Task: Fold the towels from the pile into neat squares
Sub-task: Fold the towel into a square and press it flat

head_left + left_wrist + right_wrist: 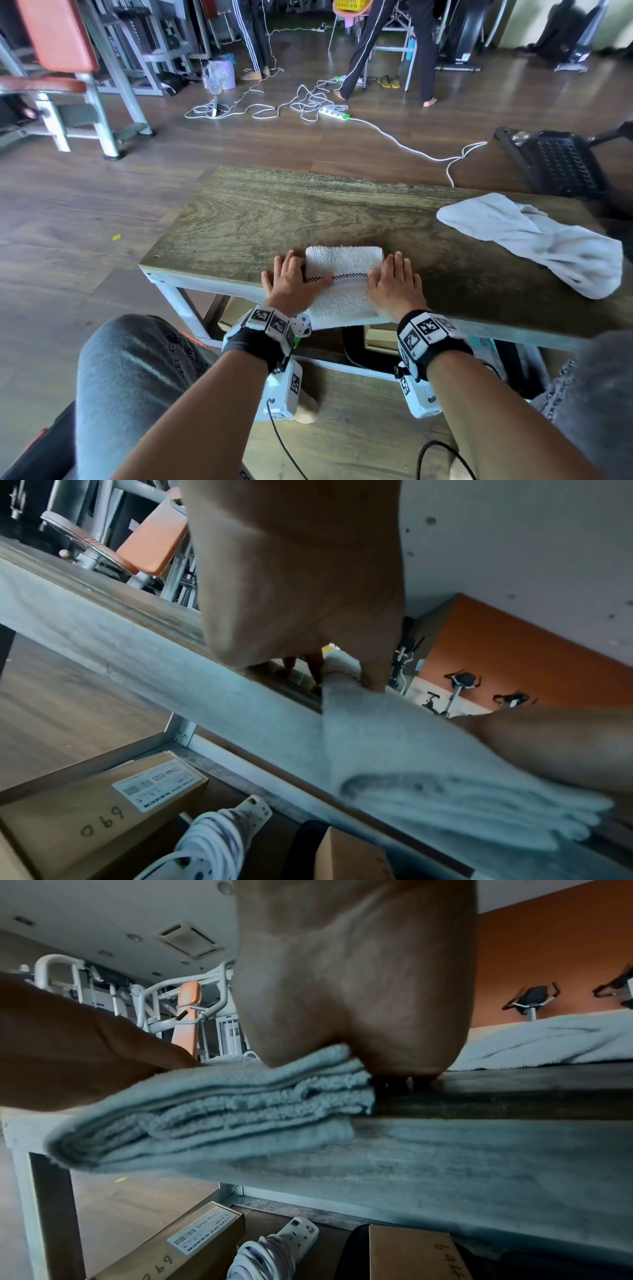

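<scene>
A folded white towel (343,274) with a black checked stripe lies at the near edge of the wooden table (274,219), its near end hanging a little over the edge. My left hand (291,279) lies flat on the towel's left side, fingers straight. My right hand (394,284) lies flat on its right side, fingers straight, partly on the table. The wrist views show the stacked layers of the towel (219,1110) under my palms, with the left-side edge of the towel (394,745) hanging past the table edge. A second, crumpled white towel (534,240) lies at the table's right end.
Cardboard boxes (85,813) and a coiled white power strip (219,840) sit under the table. White cables and a power strip (334,112) trail over the floor beyond. Gym machines (68,68) stand at the left, a black pedal frame (555,161) at the right, and people's legs (387,51) behind.
</scene>
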`<state>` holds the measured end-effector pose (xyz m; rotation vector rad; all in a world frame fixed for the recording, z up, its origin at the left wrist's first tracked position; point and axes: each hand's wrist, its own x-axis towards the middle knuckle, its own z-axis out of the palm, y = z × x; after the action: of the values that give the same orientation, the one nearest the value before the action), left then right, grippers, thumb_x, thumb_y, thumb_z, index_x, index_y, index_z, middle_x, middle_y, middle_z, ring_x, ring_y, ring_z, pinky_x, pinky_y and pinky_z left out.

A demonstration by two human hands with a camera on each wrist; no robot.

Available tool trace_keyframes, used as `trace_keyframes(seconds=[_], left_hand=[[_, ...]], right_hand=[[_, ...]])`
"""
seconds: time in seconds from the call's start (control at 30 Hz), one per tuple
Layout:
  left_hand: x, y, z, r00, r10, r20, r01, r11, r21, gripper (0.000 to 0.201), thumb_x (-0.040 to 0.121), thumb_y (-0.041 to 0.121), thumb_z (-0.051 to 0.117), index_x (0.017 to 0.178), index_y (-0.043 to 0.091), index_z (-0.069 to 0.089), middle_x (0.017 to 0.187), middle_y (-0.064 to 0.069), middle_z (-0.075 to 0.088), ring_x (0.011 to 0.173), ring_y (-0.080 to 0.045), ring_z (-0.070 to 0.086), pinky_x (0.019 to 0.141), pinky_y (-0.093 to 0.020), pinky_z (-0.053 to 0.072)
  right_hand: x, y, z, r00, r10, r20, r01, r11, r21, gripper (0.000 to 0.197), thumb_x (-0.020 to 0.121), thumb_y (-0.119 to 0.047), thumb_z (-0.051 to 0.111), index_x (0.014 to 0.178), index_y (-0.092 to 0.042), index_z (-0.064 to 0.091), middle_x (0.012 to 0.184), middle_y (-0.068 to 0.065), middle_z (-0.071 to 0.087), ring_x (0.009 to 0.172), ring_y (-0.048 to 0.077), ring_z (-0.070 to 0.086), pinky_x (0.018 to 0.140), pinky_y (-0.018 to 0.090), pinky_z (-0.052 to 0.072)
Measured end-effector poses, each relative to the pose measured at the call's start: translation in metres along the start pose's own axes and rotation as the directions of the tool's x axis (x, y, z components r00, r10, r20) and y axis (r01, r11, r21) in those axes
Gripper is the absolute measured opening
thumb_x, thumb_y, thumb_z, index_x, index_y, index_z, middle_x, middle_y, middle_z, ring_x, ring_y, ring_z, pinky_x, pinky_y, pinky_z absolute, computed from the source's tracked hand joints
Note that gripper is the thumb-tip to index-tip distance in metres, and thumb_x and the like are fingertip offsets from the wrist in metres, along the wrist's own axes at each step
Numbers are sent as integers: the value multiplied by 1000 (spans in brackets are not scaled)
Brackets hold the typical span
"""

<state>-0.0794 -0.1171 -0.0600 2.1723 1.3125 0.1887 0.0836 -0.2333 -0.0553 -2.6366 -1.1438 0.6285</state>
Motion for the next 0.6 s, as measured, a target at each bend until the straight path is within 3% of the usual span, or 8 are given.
trace_keyframes(seconds=[0.07, 0.13, 0.2, 0.23, 0.3, 0.4, 0.53, 0.6], left_hand=[[-6, 0, -3, 996, -4, -88, 2, 1000, -28, 50, 69, 69, 68, 86, 22, 58, 119, 1, 57, 114, -22, 50, 105, -44, 39], [-15, 5, -8, 992, 0, -123, -25, 980, -199, 44, 68, 58, 76, 74, 16, 63, 85, 1, 66, 78, -14, 61, 72, -29, 55], [-28, 13, -18, 994, 20, -103, -61, 907, -416, 31, 80, 37, 77, 77, 10, 62, 64, 3, 59, 53, -8, 51, 45, -16, 44], [-34, 18, -26, 996, 19, -87, -61, 855, -515, 24, 85, 28, 75, 83, 8, 61, 63, 4, 55, 50, -6, 47, 41, -15, 39], [-46, 23, -45, 999, 32, -27, -42, 755, -654, 24, 90, 18, 69, 103, 3, 56, 69, 1, 54, 50, -4, 46, 42, -14, 39], [-64, 28, -77, 997, 72, 17, -37, 680, -732, 27, 92, 14, 65, 112, 5, 50, 86, -4, 59, 59, -7, 59, 52, -20, 49], [-86, 28, -116, 997, 56, -61, -82, 629, -773, 78, 83, 24, 72, 148, 8, 32, 123, -8, 57, 104, -29, 63, 89, -41, 55], [-96, 24, -134, 995, 63, -79, -101, 606, -789, 67, 75, 26, 74, 136, 11, 49, 115, -10, 66, 96, -31, 65, 76, -40, 57]], right_hand=[[-5, 0, -3, 1000, 0, 28, 1, 1000, -11, 65, 106, -45, 12, 161, -12, 1, 168, 5, -15, 155, 22, -12, 125, 45, -4], [-12, -2, -9, 997, -7, 78, 8, 1000, -9, 65, 105, -47, 16, 160, -14, 10, 168, 7, -11, 155, 26, -9, 124, 48, 0], [-18, -5, -18, 992, -49, 113, 46, 999, 28, 62, 104, -51, 20, 157, -18, 26, 169, 11, 0, 155, 31, 0, 123, 50, 6], [-23, -8, -24, 989, -79, 122, 70, 995, 74, 60, 104, -53, 21, 152, -20, 35, 167, 13, 12, 154, 33, 9, 122, 50, 12], [-37, -16, -38, 981, -155, 116, 125, 965, 230, 59, 105, -55, 23, 150, -21, 43, 161, 10, 33, 149, 31, 29, 120, 43, 23], [-62, -33, -56, 973, -212, 85, 158, 892, 423, 62, 105, -56, 21, 157, -24, 29, 162, 2, 32, 150, 22, 29, 119, 35, 20], [-83, -66, -65, 977, -215, -1, 173, 783, 598, 79, 95, -73, 26, 158, -26, 21, 165, 3, 25, 149, 24, 30, 122, 50, 24], [-93, -85, -71, 965, -260, -32, 219, 729, 648, 79, 96, -71, 29, 159, -24, 19, 167, 0, 18, 152, 24, 22, 122, 53, 24]])
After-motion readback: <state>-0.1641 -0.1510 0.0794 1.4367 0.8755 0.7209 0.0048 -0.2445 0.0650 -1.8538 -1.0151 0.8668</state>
